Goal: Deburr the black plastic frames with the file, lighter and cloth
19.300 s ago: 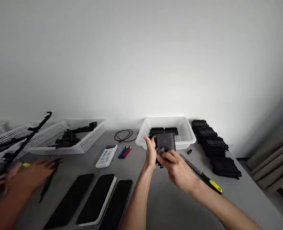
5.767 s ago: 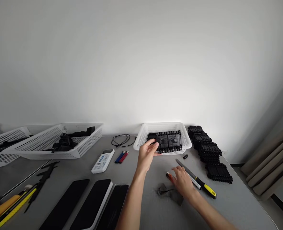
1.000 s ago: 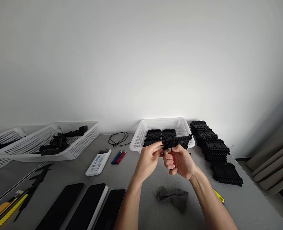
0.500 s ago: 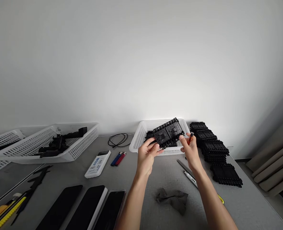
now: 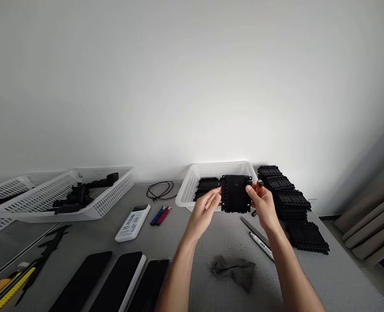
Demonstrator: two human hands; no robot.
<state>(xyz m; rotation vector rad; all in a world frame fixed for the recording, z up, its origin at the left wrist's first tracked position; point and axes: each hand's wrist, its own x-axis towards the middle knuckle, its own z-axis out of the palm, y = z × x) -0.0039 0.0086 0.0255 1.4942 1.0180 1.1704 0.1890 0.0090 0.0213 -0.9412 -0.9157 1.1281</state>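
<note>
A black plastic panel (image 5: 237,193) with toothed edges is held up before the white basket, its smooth flat face toward me. My right hand (image 5: 262,201) grips its right edge, thumb on the face. A small tool with an orange handle (image 5: 259,187) is also tucked in that hand; its working end is hidden. At the panel's left edge is my left hand (image 5: 205,210), fingers extended and thumb off the panel; whether the fingertips touch it is unclear. Similar black panels (image 5: 207,184) lie in the white basket (image 5: 187,190) behind.
Stacked black panels (image 5: 292,199) stand at right. Below the hands lie a grey metal strip (image 5: 255,229), a marker (image 5: 261,245) and a dark cloth (image 5: 234,271). Left are lighters (image 5: 161,215), a cable (image 5: 159,190), a power bank (image 5: 132,223), phones (image 5: 117,281), calipers (image 5: 45,255) and another basket (image 5: 104,206).
The panel has turned from a tilted, ribbed face to its smooth face and now stands nearly straight. The left hand's thumb has come off it; the right hand still grips it.
</note>
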